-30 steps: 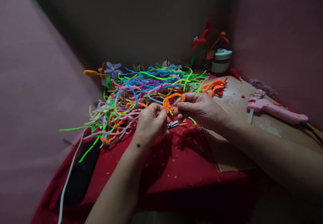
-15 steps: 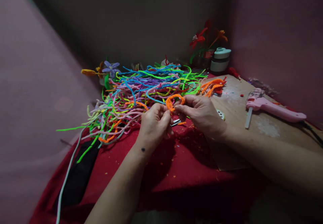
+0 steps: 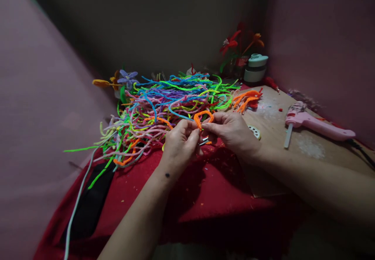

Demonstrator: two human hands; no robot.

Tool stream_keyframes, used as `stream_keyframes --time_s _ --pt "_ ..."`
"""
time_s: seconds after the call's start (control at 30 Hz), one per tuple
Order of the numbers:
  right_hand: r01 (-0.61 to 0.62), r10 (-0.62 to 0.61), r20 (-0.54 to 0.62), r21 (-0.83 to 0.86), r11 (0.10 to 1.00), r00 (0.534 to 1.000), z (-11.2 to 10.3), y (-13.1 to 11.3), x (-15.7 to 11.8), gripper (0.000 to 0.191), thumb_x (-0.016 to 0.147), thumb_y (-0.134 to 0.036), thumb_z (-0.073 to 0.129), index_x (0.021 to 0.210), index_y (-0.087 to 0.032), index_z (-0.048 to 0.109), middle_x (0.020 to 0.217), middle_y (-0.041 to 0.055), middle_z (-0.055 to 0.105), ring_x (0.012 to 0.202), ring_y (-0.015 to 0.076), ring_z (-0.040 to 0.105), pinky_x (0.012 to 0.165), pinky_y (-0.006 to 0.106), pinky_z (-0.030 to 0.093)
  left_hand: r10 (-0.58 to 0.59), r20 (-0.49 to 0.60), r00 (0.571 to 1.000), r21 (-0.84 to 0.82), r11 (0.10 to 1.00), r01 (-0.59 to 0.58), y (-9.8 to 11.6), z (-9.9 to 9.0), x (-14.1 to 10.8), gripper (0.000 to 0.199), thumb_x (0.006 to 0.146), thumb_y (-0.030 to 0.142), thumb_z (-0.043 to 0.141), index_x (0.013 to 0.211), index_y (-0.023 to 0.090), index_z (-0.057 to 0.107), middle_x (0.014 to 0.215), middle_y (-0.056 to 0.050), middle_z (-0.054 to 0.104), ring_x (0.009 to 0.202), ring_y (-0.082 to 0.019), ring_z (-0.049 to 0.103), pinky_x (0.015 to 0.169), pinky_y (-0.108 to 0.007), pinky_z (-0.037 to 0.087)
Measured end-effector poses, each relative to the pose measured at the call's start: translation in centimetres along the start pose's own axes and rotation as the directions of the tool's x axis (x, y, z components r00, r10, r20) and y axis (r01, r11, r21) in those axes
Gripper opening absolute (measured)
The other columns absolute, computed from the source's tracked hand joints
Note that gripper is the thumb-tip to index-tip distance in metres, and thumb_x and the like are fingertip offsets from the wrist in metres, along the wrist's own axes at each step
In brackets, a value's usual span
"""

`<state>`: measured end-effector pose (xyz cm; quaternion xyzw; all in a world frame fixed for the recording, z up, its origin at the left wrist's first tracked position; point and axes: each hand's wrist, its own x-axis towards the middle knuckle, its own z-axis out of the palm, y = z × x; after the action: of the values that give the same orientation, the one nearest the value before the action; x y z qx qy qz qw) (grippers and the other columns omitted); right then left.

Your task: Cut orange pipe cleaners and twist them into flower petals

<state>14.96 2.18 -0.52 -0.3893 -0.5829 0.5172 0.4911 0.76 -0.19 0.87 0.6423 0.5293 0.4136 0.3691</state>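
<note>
And there, above the middle of the red-covered table (image 3: 140, 213), one orange chenille-stem loop (image 3: 197, 120) was held between two hands! Its lower, pinched end was gripped in the fingertips of the left hand (image 3: 181, 142), thumb pressed against fingers; its right side was nipped by the closed thumb and forefinger of the right hand (image 3: 237, 135). So neither hand was nearer: both were touching it. The loop was tipped with its rounded bend toward the table's far edge, its long axis running from that bend down to the joined fingertips, just beyond the left hand and just left of the right.

Now the count! One pair of scissors (image 3: 204, 141), mostly hidden, was glimpsed under the fingers. One pile of chenille stems (image 3: 175, 99), too tangled to be numbered, was spread toward the table's far left corner. One orange bundle (image 3: 247, 99) was seen right of it, its strands not countable. On one cardboard sheet (image 3: 269, 115), toward the table's right edge, one pink glue gun (image 3: 322, 125) was laid, and one white holed disc (image 3: 255, 132) was partly covered by the right hand.
</note>
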Motion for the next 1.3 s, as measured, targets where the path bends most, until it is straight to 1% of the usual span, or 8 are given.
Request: stream_keyframes --time_s 0.2,0.4,0.57,0.77,0.87,0.97,1.13,1.3 --pt "-0.146 0.139 0.047 0.178 0.973 0.989 0.0 0.0 0.2 0.024 0.064 -0.033 0.07 0.06 -0.012 0.061 0.053 0.0003 0.058 0.043 0.0066 0.045 0.043 0.021 0.034 -0.038 0.012 0.999 -0.145 0.989 0.04 0.4 0.2 -0.1 0.01 0.078 0.025 0.053 0.083 0.017 0.05 0.059 0.004 0.057 0.036 -0.009 0.052 0.032 -0.019 0.041" --pt "-0.01 0.009 0.012 0.081 0.997 1.0 0.0 0.2 0.2 0.014 0.067 -0.024 0.066 0.062 -0.012 0.063 0.054 -0.0028 0.055 0.048 0.0058 0.042 0.049 0.022 0.034 -0.093 0.058 0.994 -0.303 0.947 0.107 0.4 0.0 0.3 0.013 0.074 0.023 0.056 0.084 0.015 0.051 0.057 0.003 0.059 0.035 -0.01 0.053 0.031 -0.02 0.042" --pt "0.022 -0.027 0.049 0.094 0.995 0.998 -0.1 0.1 0.2 0.012 0.07 -0.022 0.063 0.062 -0.012 0.063 0.057 -0.0023 0.055 0.052 0.0068 0.045 0.052 0.022 0.036 -0.143 0.111 0.983 -0.388 0.905 0.176 0.6 -0.4 0.5 0.016 0.072 0.022 0.058 0.084 0.016 0.05 0.048 0.004 0.058 0.032 -0.011 0.052 0.031 -0.018 0.04" --pt "-0.017 0.001 0.082 0.196 0.981 0.997 -0.2 0.0 0.3 0.015 0.066 -0.025 0.069 0.071 -0.012 0.062 0.064 -0.0017 0.057 0.058 0.0087 0.05 0.058 0.023 0.04 -0.132 0.11 0.985 -0.328 0.931 0.162 0.6 -0.4 0.4 0.018 0.07 0.027 0.061 0.078 0.016 0.05 0.046 0.003 0.059 0.032 -0.011 0.052 0.033 -0.018 0.039" --pt "-0.094 0.032 0.193 0.321 0.943 0.981 -0.6 -0.1 0.7 0.023 0.066 -0.032 0.07 0.078 -0.013 0.062 0.071 0.0002 0.059 0.06 0.0098 0.052 0.06 0.023 0.042 -0.143 0.155 0.978 -0.273 0.945 0.181 0.6 -0.3 0.4 0.013 0.072 0.025 0.057 0.078 0.016 0.049 0.045 0.003 0.058 0.032 -0.01 0.052 0.034 -0.019 0.04" --pt "-0.202 0.099 0.31 0.319 0.926 0.945 -0.8 0.1 1.0 0.021 0.065 -0.029 0.071 0.072 -0.012 0.061 0.067 0.0004 0.059 0.058 0.0096 0.052 0.059 0.023 0.042 -0.193 0.238 0.952 -0.221 0.944 0.246 0.5 -0.3 0.4 0.01 0.073 0.023 0.054 0.078 0.016 0.049 0.044 0.003 0.057 0.031 -0.01 0.05 0.034 -0.019 0.039" --pt "-0.238 0.12 0.298 0.398 0.886 0.947 -0.6 0.9 1.1 0.018 0.065 -0.024 0.071 0.072 -0.013 0.06 0.062 -0.0006 0.06 0.055 0.0096 0.055 0.059 0.024 0.044 -0.25 0.293 0.923 -0.19 0.931 0.312 0.4 -0.8 0.7 0.011 0.073 0.023 0.055 0.074 0.016 0.045 0.045 0.002 0.057 0.032 -0.01 0.05 0.034 -0.018 0.039" --pt "-0.275 0.139 0.33 0.413 0.868 0.934 -0.4 1.0 1.0 0.012 0.067 -0.022 0.068 0.072 -0.014 0.061 0.066 0.0013 0.064 0.057 0.0109 0.059 0.059 0.025 0.047 -0.262 0.333 0.906 -0.12 0.941 0.316 0.1 -1.5 1.1 0.011 0.071 0.02 0.057 0.075 0.015 0.047 0.053 0.002 0.058 0.038 -0.01 0.055 0.034 -0.018 0.042"
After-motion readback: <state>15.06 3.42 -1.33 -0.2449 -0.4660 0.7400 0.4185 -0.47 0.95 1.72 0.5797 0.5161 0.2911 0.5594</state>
